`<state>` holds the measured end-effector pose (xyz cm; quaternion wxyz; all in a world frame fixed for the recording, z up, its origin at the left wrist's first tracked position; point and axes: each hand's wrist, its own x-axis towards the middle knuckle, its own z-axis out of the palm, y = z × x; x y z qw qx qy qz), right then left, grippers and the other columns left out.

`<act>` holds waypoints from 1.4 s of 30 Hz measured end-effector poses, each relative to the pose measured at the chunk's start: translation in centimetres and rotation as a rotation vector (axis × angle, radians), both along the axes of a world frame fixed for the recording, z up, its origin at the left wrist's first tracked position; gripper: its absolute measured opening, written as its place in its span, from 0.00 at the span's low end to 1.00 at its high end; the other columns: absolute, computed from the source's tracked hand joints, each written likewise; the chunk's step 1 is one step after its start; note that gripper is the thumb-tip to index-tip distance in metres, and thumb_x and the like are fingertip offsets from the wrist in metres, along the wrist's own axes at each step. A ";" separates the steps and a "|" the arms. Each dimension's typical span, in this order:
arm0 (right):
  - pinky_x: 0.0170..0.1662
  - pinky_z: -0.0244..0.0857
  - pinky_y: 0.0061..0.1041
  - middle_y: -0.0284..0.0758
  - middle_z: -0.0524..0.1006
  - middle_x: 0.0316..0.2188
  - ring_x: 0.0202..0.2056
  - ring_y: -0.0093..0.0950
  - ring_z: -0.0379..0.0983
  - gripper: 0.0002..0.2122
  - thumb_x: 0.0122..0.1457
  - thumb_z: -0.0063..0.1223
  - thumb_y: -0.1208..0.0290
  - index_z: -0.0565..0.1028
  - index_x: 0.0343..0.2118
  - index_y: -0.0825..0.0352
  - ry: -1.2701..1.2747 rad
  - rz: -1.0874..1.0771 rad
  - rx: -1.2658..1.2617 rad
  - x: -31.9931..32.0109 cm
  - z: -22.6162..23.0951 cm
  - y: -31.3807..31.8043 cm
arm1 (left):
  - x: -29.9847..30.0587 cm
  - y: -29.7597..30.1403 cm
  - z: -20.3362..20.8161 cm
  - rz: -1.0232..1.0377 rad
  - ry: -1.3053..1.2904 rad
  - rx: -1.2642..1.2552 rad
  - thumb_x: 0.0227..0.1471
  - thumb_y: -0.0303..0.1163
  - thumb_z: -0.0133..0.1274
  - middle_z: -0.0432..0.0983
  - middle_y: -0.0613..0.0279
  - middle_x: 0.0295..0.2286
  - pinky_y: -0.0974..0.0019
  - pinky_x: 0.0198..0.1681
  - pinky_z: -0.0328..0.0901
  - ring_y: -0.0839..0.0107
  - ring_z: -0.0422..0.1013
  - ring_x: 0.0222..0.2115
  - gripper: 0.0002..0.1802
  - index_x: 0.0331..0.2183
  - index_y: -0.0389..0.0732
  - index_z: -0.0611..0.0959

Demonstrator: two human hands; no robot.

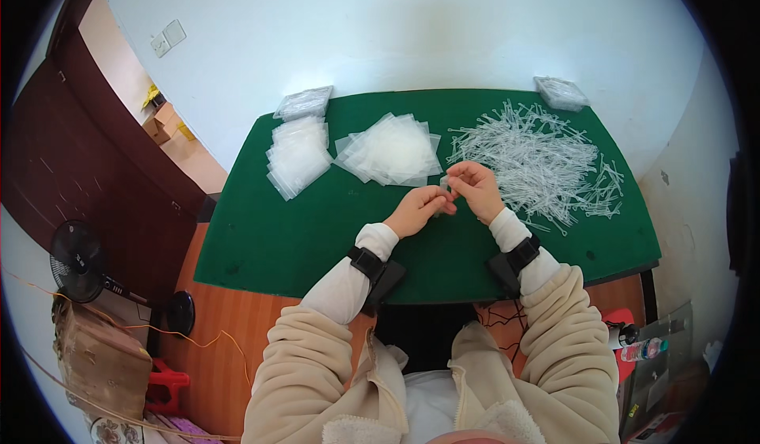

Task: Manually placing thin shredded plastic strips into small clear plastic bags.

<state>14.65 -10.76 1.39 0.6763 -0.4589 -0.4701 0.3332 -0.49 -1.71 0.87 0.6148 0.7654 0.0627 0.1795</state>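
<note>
My left hand [418, 210] and my right hand [478, 194] meet over the table, fingertips almost touching. Both are closed in a pinch around a small bunch of clear plastic sticks [444, 182], mostly hidden by the fingers. Just beyond my right hand spreads a large loose heap of thin clear plastic sticks [546, 159] with small looped ends. Ahead of my left hand lies a fanned pile of clear zip bags [392, 151]. Another overlapping stack of zip bags [297, 157] rests farther left.
A green-covered table [317, 238] stands against a white wall. Filled clear packs sit at its back left [305, 102] and back right corner [562, 93]. On the floor at left are a black fan [77, 262], a cardboard box [99, 357] and a red stool [166, 385]. A bottle [645, 350] is at right.
</note>
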 end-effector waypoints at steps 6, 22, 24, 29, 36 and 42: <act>0.25 0.61 0.13 0.28 0.72 0.22 0.21 0.15 0.65 0.05 0.50 0.49 0.78 0.72 0.31 0.70 -0.063 0.035 -0.115 0.3 -0.2 0.2 | 0.6 0.6 -1.3 0.082 -0.008 0.296 0.53 0.29 0.40 0.75 0.63 0.27 0.71 0.37 0.62 0.73 0.69 0.31 0.10 0.34 0.35 0.75; 0.23 0.57 0.13 0.28 0.71 0.21 0.19 0.14 0.63 0.05 0.50 0.43 0.78 0.72 0.28 0.69 -0.067 -0.001 -0.026 0.1 -0.2 0.2 | 0.7 0.2 -1.3 -0.007 -0.066 0.143 0.55 0.32 0.37 0.69 0.65 0.19 0.72 0.30 0.61 0.75 0.66 0.24 0.12 0.29 0.36 0.73; 0.23 0.57 0.13 0.28 0.71 0.21 0.19 0.14 0.62 0.05 0.50 0.43 0.78 0.72 0.28 0.69 -0.047 -0.004 -0.009 0.0 -0.4 0.2 | 0.7 0.4 -1.2 -0.012 -0.038 0.004 0.56 0.33 0.36 0.65 0.67 0.18 0.75 0.26 0.60 0.78 0.63 0.21 0.12 0.29 0.36 0.72; 0.22 0.56 0.12 0.27 0.70 0.20 0.19 0.13 0.62 0.04 0.49 0.44 0.78 0.71 0.28 0.69 -0.053 -0.088 0.014 0.2 -0.7 0.3 | 0.6 0.1 -0.7 0.020 -0.046 -0.084 0.56 0.37 0.36 0.60 0.72 0.17 0.79 0.20 0.53 0.83 0.55 0.16 0.13 0.31 0.38 0.72; 0.21 0.56 0.12 0.26 0.70 0.19 0.18 0.13 0.62 0.04 0.50 0.45 0.77 0.72 0.28 0.68 -0.061 -0.131 -0.014 0.0 -0.5 0.2 | 0.5 0.1 -0.7 0.133 -0.118 -0.202 0.56 0.38 0.37 0.55 0.74 0.15 0.79 0.17 0.47 0.85 0.50 0.15 0.13 0.29 0.39 0.71; 0.23 0.57 0.12 0.25 0.70 0.21 0.20 0.12 0.62 0.05 0.50 0.49 0.76 0.72 0.30 0.68 -0.143 -0.172 -0.018 0.3 -0.5 0.3 | 0.1 1.7 0.1 0.285 -0.300 -0.471 0.57 0.37 0.38 0.52 0.76 0.14 0.78 0.16 0.45 0.86 0.47 0.13 0.14 0.28 0.37 0.71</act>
